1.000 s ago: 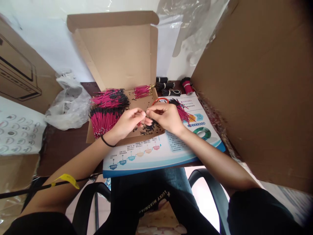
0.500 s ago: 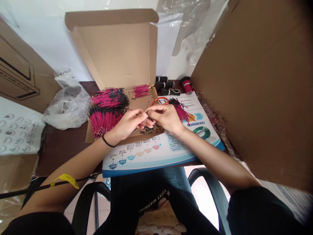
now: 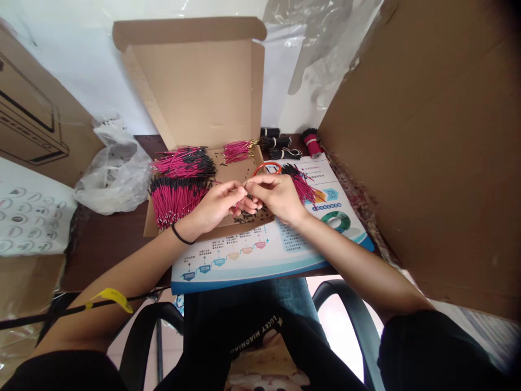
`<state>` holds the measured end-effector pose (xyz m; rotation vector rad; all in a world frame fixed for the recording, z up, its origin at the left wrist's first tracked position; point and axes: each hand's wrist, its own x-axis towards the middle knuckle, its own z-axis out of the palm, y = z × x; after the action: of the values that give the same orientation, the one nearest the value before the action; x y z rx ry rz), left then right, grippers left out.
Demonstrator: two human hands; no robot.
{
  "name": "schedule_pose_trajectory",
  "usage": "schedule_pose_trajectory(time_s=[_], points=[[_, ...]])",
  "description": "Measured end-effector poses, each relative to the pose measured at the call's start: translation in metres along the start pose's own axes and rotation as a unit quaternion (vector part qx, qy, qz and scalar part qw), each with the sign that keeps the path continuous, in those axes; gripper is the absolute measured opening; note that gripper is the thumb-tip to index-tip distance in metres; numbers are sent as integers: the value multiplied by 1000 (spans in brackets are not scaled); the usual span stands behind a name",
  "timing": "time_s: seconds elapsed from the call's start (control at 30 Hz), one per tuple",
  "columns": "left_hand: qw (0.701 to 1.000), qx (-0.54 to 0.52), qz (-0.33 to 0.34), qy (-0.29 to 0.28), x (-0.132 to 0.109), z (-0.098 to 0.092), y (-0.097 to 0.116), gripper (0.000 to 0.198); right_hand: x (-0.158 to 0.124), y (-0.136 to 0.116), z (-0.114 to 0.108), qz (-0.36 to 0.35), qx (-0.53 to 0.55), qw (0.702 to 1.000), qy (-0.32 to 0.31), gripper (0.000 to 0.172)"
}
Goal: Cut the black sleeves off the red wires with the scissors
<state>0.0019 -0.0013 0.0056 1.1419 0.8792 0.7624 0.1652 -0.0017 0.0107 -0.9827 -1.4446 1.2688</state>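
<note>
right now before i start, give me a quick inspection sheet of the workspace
surface: dark wooden table with a printed timeline sheet
job's things: pink-and-black wire bundles in an open cardboard box, small black pieces beside them, bound bundles behind
clutter: plastic bag, sticker sheet
hands: left hand pinches a pink wire, right hand touches its end
cables: black cord with yellow tag across left forearm
surroundings: tall cardboard panel at right, black chair arms

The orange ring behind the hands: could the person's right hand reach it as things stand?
Probably yes. The orange ring lies just beyond the right hand, with nothing visibly between them, though that hand is working close against the left hand.
</note>
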Motion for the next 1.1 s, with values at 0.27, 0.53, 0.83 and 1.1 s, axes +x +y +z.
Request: schedule_pose_trajectory(time_s=[0.27, 0.53, 0.83, 1.1], points=[[999, -28, -11, -10, 0, 0, -1, 22, 2, 2, -2, 37, 68, 997, -4, 17], [999, -4, 9, -35, -1, -2, 2, 26, 2, -3, -4, 88, 101, 991, -4, 16], [905, 332, 259, 51, -2, -5, 2, 30, 2, -13, -8, 203, 214, 952, -83, 9], [656, 550, 502, 122, 5, -21, -2, 33, 0, -16, -6, 281, 278, 906, -149, 12]])
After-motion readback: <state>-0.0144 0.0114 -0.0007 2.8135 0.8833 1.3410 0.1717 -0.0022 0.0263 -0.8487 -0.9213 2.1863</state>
